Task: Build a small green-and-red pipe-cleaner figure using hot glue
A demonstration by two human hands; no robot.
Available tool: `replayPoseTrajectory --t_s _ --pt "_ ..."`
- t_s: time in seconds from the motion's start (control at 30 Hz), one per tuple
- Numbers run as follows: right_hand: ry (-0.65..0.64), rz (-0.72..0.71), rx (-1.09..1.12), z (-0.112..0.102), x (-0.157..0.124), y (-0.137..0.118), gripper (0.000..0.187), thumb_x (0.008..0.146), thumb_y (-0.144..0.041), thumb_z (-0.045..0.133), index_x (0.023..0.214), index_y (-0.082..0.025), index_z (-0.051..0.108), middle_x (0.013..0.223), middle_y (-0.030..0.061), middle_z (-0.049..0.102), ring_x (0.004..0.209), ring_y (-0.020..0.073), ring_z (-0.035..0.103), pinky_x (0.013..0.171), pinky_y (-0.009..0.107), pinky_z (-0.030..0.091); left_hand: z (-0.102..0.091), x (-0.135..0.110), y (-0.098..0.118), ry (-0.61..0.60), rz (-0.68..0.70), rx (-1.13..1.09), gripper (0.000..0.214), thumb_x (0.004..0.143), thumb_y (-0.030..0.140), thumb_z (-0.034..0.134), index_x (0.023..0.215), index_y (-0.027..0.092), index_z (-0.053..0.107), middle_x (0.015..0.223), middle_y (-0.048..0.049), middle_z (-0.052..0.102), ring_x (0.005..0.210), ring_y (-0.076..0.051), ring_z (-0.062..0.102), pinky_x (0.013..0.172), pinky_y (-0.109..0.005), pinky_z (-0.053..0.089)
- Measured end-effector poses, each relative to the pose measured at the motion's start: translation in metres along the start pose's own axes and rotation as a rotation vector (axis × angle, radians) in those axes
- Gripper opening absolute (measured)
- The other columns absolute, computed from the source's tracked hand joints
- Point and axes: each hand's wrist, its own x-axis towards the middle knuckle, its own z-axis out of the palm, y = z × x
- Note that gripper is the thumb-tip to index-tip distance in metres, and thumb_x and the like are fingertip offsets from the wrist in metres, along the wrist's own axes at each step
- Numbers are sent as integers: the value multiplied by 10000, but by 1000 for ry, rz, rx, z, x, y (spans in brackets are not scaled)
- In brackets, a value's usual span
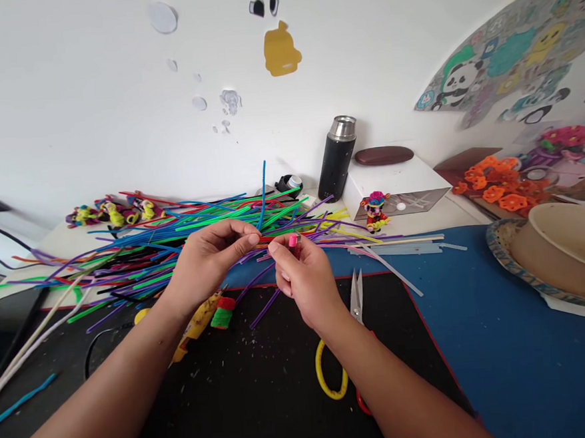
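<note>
My left hand (pixel 208 258) is closed in a pinch on a blue pipe cleaner (pixel 262 194) that curves upward above the pile. My right hand (pixel 304 278) is closed too, pinching a small pink piece (pixel 293 240) at its fingertips. Both hands meet over the near edge of a big heap of coloured pipe cleaners (pixel 174 247). Just below my left wrist lie a small red-and-green coiled piece (pixel 223 314) and a yellow glue gun (pixel 194 327). Yellow-handled scissors (pixel 354 301) rest on the black mat (pixel 265 394) under my right forearm.
A black flask (pixel 337 157) and a white box (pixel 395 185) stand at the back by the wall. A small pipe-cleaner figure (pixel 376 212) sits near the box; more figures (pixel 112 211) lie back left. Clear strips (pixel 405 248) lie on the blue cloth (pixel 507 351). A straw hat (pixel 560 253) is at right.
</note>
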Motion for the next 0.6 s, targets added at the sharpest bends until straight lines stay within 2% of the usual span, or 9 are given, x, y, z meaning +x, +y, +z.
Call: replayPoseTrajectory --t_s 0.3,0.6 --pt "-20 2 0 -1 1 4 340 838 -483 854 897 -222 645 512 -142 419 387 56 352 398 210 217 -3 1 6 -99 49 65 369 894 595 940 982 240 891 986 -55 873 933 -232 799 880 -320 625" --pt "-30 5 0 -2 0 5 352 835 -495 861 901 -216 657 526 -134 426 402 58 354 400 210 237 -3 0 6 -139 65 105 317 926 547 909 919 237 841 929 -30 848 882 -213 773 876 -321 605"
